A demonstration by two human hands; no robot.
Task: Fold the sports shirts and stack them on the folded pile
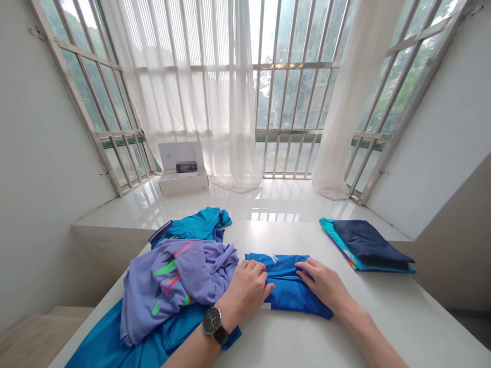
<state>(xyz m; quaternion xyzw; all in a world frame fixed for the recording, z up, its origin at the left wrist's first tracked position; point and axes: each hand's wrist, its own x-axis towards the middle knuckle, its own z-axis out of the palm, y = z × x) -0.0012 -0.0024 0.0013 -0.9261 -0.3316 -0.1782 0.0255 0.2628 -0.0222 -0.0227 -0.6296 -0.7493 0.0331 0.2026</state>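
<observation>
White table (415, 317): broad smooth top, carries all the clothing.
Bright blue jersey (114, 355): spread loose over the table's near left corner, partly under other cloth.
Lilac sports shirt with pink and green marks (168, 286): crumpled heap lying on the bright blue jersey.
Teal shirt (198, 224): bunched, behind the lilac heap.
Stack of folded garments, navy on top of turquoise (368, 244): far right of the table, well apart from the hands.
White open box (183, 175): on the glossy sill by the curtains.
Folded royal-blue garment (287, 292): compact rectangle at the table's middle, under both hands.
Left hand (245, 291): fingers curled, pressing its left edge; wrist bears a black watch (213, 323).
Right hand (323, 286): flat on its right part, fingers together, gripping nothing.
</observation>
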